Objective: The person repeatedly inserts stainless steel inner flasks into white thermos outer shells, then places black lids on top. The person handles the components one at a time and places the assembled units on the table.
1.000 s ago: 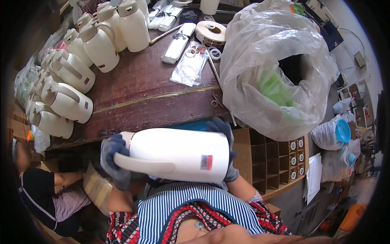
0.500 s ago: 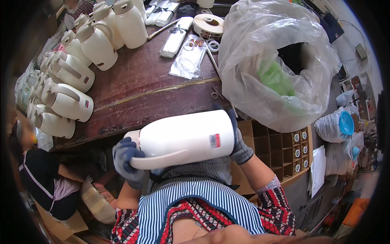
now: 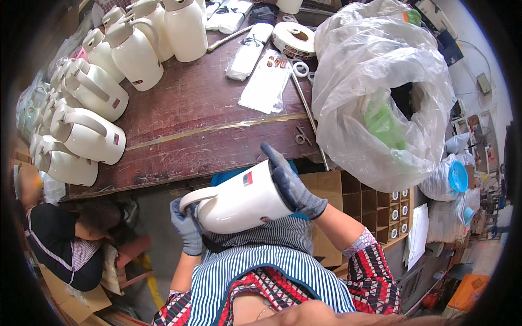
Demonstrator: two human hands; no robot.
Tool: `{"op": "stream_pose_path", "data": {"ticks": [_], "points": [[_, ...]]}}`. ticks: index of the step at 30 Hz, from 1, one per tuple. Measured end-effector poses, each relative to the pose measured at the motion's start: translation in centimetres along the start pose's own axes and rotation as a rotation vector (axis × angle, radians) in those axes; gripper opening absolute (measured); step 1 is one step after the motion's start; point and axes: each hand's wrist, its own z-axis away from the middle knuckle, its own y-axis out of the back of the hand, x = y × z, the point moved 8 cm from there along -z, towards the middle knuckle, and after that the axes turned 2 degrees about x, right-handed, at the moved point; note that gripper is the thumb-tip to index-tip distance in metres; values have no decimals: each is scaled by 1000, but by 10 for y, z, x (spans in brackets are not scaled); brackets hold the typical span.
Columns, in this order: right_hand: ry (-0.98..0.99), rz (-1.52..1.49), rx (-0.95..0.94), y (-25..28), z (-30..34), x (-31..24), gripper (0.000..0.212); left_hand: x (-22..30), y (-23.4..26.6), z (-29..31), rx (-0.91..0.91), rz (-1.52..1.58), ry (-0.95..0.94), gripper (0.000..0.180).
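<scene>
Rolled over since half a second ago, the white jug [image 3: 239, 205] now has its handle [image 3: 202, 193] and small label [image 3: 248, 179] toward the tabletop [image 3: 168, 111] instead of the person, and its base slants more steeply up to the right.

Both forearms reach up from the lower edge, in front of a striped apron [image 3: 272, 266]. The gloved left hand [image 3: 187, 225] is raised at the jug's lid end, its grip curled there beside the handle; the exact hold of its fingertips is hidden. The gloved right hand [image 3: 296, 193] is bent inward, its grip clasping the base end, one finger stretched out along the rim. The jug hangs between them, just before the tabletop's near edge.

To the right, a divided carton [image 3: 326, 186] holds white-capped things [image 3: 394, 215] in its right-hand compartments. On the tabletop a clear plastic bag [image 3: 353, 60] gapes, something green [image 3: 383, 122] inside; standing jugs [image 3: 136, 62] crowd the left, and a label roll [image 3: 284, 37] lies farther back.
</scene>
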Motion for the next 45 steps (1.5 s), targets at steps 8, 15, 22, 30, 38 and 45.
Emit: {"op": "stream_pose_path", "data": {"ticks": [8,15,22,30,38,45], "points": [[-87,926,383,100,-32,88,36,-17,38,-59,-85,148,196,17],[-109,913,132,87,-55,110,26,-31,34,-61,-66,139,219,14],[-67,705,92,83,-55,97,29,-38,38,-65,-68,56,174,5],[-77,452,249,83,-37,68,31,-31,33,-60,-46,163,261,3],[170,874,75,56,2,54,53,-28,32,-62,-70,42,215,5],[375,1096,-1,39,16,65,39,-22,24,-60,-70,108,197,5]]}}
